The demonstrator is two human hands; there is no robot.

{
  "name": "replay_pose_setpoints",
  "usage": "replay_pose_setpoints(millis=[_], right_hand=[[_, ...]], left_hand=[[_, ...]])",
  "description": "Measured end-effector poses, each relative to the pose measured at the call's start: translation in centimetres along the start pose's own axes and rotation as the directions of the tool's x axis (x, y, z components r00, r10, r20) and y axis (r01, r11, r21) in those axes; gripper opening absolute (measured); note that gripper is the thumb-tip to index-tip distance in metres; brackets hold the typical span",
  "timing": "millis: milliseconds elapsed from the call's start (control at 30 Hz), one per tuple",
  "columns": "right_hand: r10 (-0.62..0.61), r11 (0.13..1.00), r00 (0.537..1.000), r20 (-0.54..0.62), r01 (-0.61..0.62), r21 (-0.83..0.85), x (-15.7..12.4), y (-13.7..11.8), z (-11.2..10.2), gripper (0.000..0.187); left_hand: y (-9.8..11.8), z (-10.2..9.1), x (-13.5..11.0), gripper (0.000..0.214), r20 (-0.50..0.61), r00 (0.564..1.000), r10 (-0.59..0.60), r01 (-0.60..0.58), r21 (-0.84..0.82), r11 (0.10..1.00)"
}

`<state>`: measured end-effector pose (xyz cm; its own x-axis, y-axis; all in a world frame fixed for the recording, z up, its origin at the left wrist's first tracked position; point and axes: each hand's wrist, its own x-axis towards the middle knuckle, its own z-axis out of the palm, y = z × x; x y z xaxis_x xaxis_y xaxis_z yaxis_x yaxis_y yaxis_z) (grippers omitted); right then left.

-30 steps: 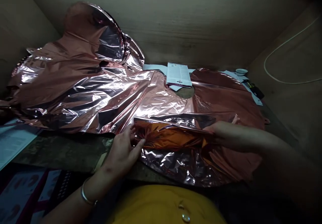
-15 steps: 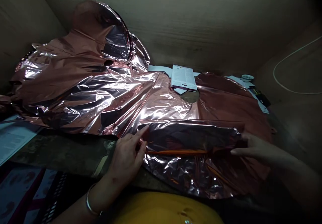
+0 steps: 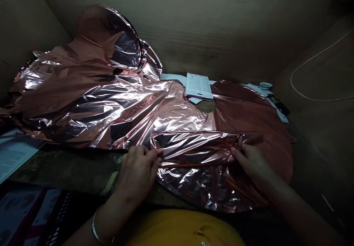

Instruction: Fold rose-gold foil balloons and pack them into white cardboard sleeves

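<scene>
A large, flat, shiny rose-gold foil sheet, which looks like an uninflated foil balloon (image 3: 254, 113), lies spread over the work surface. A long strip of it is folded over along the front, with a thin orange line at its lower edge. My left hand (image 3: 139, 167), with a silver bangle at the wrist, has its fingers closed on the left end of this strip. Towards the strip's right end, my right hand (image 3: 253, 161) pinches the foil between thumb and fingers, gathering it into creases. More crumpled foil (image 3: 94, 54) is heaped at the left.
White printed packaging (image 3: 198, 86) lies near a round hole in the foil. A small round white dish (image 3: 265, 85) and a dark object (image 3: 280, 106) stand at the back right. Printed paper (image 3: 16, 154) lies at left. A pale cable (image 3: 295, 85) hangs at right.
My right hand has moved left along the folded strip and now pinches it, creasing the foil there. My left hand's extended index finger has curled in at the strip's left end.
</scene>
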<state>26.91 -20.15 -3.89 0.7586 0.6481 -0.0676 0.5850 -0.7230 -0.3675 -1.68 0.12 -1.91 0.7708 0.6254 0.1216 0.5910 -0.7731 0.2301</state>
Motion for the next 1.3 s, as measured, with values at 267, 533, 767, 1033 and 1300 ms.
replay_pose_setpoints(millis=[267,533,767,1033,1300], right_hand=[[-0.016,0.988,0.998,0.061,0.025,-0.15,0.3,-0.8,0.1,0.033],[-0.39,0.859,0.884,-0.255,0.25,-0.448,-1.5,-4.0,-1.0,0.054],[-0.511,0.772,0.836,0.199,0.549,-0.32,0.1,-5.7,2.9,0.069],[-0.455,0.818,0.873,0.177,0.488,-0.304,0.3,-5.5,3.3,0.068],[-0.474,0.821,0.867,0.153,0.498,-0.278,0.2,-5.6,2.8,0.068]], left_hand=[[3.5,1.1,6.0,0.044,0.089,0.837,0.54,-0.539,-0.03,0.842],[4.5,5.0,7.2,0.05,0.146,0.863,0.484,-0.478,-0.072,0.875],[3.4,4.2,5.8,0.067,0.174,0.902,0.396,-0.394,-0.046,0.918],[-1.8,-1.5,3.7,0.063,0.016,0.96,0.278,-0.278,0.154,0.948],[1.5,-2.2,4.0,0.03,0.452,0.643,0.618,-0.717,0.071,0.694]])
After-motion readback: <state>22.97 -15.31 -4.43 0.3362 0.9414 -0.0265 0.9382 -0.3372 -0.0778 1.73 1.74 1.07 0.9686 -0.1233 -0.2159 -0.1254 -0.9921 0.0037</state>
